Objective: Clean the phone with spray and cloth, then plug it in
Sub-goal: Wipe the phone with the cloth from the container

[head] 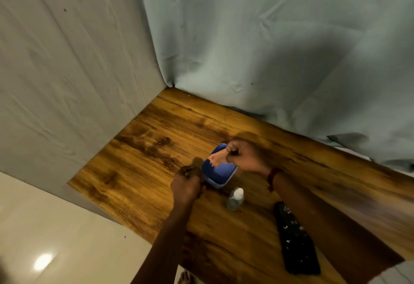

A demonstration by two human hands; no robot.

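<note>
wooden counter (156,149), grey sheets (246,37) hung behind. my left hand (186,186) grips the phone (220,175) at its near corner; my right hand (246,156) pinches the peach cloth (215,158) against its face. the spray bottle (235,199) stands just beside. i'd say wiping is underway; plugging in is left, and i see no cable.

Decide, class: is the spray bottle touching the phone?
Apart. The head view shows a strip of bare table between the bottle and the phone.

Blue phone (220,173), pinkish cloth (215,159)
</note>
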